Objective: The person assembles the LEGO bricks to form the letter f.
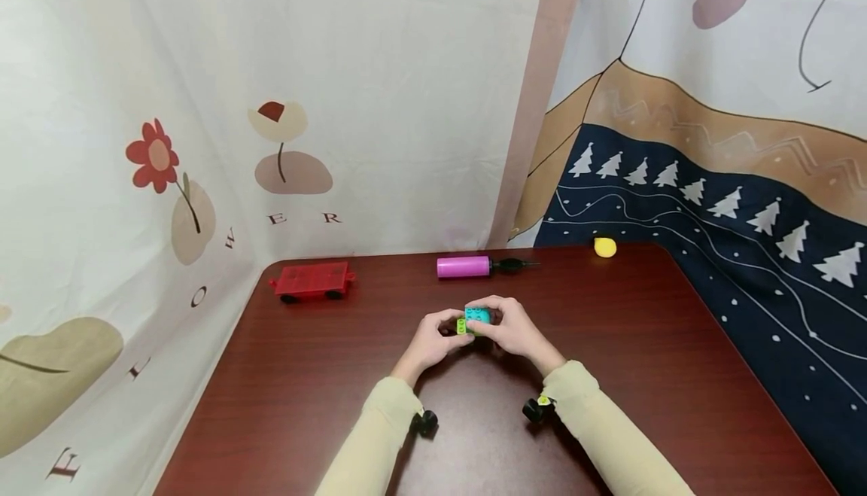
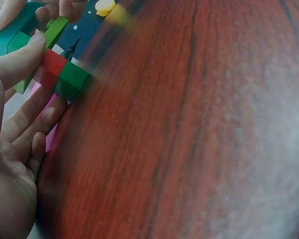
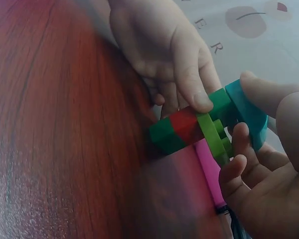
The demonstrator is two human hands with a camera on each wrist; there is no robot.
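Observation:
Both hands meet over the middle of the table around a small stack of toy building bricks. My left hand (image 1: 431, 342) pinches the stack between thumb and fingers. In the right wrist view a dark green brick (image 3: 164, 137), a red brick (image 3: 186, 124), a lime green plate with studs (image 3: 214, 137) and another green brick (image 3: 220, 101) sit in line. A teal brick (image 3: 249, 114) is at the stack's upper end, against the green one. My right hand (image 1: 515, 327) grips this teal brick with thumb and fingers.
A red toy wagon (image 1: 313, 280) with black wheels stands at the table's back left. Near the back edge lies a pink-purple cylinder with a black nozzle (image 1: 463, 267). A small yellow object (image 1: 605, 248) is at the back right. Printed fabric (image 1: 406, 104) hangs behind the table (image 1: 305, 421).

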